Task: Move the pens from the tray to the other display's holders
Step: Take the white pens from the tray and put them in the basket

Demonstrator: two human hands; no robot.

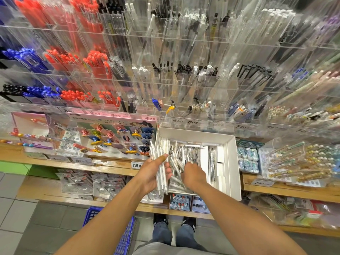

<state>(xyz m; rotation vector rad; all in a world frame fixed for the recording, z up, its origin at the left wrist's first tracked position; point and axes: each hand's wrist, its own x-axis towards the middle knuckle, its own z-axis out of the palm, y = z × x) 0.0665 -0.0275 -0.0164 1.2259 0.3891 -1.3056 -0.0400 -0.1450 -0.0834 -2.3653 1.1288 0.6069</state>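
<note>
So the pens [185,159] are mostly still a loose heap in the white tray [230,162], lying right under and just ahead of my right hand [193,176]. That hand is knuckles-up over the pile with the fingers curled down into it; I honestly can't tell whether they've pinched a pen or are just digging around.

My left hand [152,173] sits just beside the tray's left wall, palm turned inward, and it's got a bundle of clear pens [161,172] standing roughly upright in it. The thumb [161,159] presses across the front of the bundle and the fingers [168,174] wrap round from behind, so the bundle sits between thumb and fingers, its tips poking out above and below the hand.

Beyond the fingertips, past the tray's far wall, rise the clear acrylic holders [184,85], stocked with red, blue, black and clear pens. The tray rests on a wooden shelf [114,165].
</note>
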